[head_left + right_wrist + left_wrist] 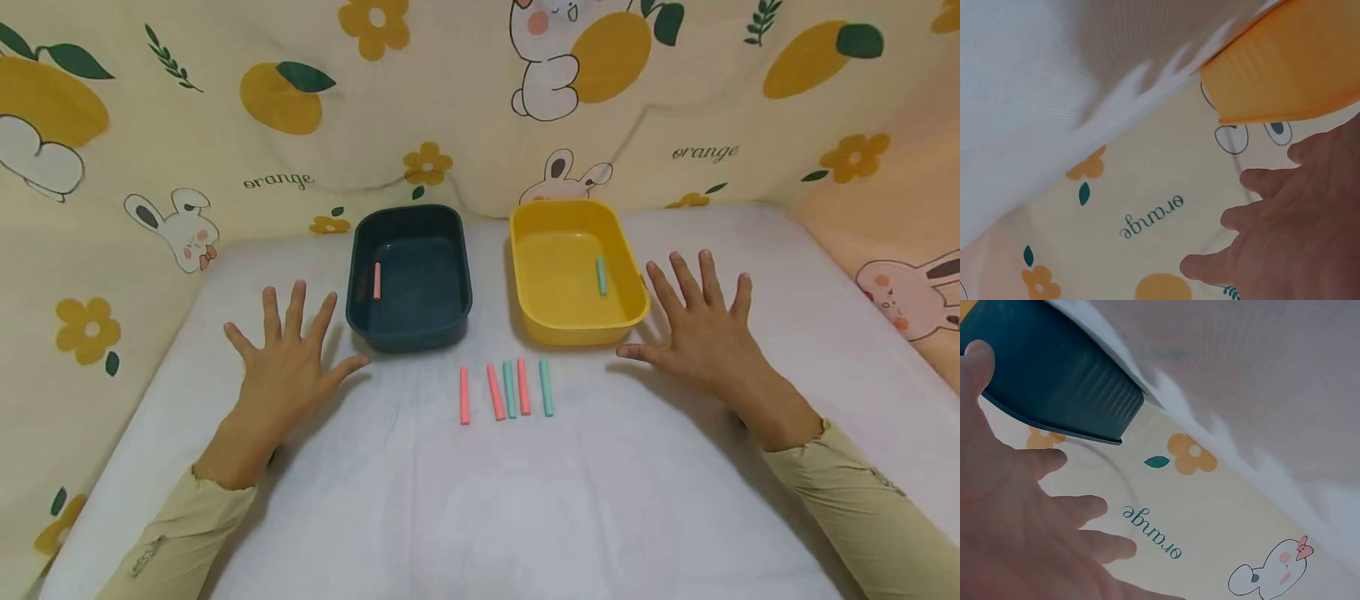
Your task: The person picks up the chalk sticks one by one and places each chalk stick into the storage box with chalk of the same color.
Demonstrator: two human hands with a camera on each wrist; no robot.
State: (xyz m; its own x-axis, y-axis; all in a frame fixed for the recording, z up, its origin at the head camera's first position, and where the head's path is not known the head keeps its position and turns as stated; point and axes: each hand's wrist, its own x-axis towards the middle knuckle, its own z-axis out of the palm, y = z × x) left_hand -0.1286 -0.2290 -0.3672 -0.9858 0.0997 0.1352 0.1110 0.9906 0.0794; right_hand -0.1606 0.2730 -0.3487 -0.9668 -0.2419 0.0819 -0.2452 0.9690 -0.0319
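My left grip (pixel 282 375), right grip (pixel 707 342) splayed, holding nothing. Green stick (pixel 510 389) crowded between pink sticks (pixel 524 387); pinching wide, I could drag neighbours.

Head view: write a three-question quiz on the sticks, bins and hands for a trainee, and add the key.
1. Count: how many pink sticks lie on the white surface, outside the dark bin and the yellow bin?
2. Multiple choice: what colour is the stick inside the yellow bin?
a) pink
b) green
c) white
3. True or false: the left hand and the right hand both hold nothing, their fingers spread.

Key
1. Three.
2. b
3. True.
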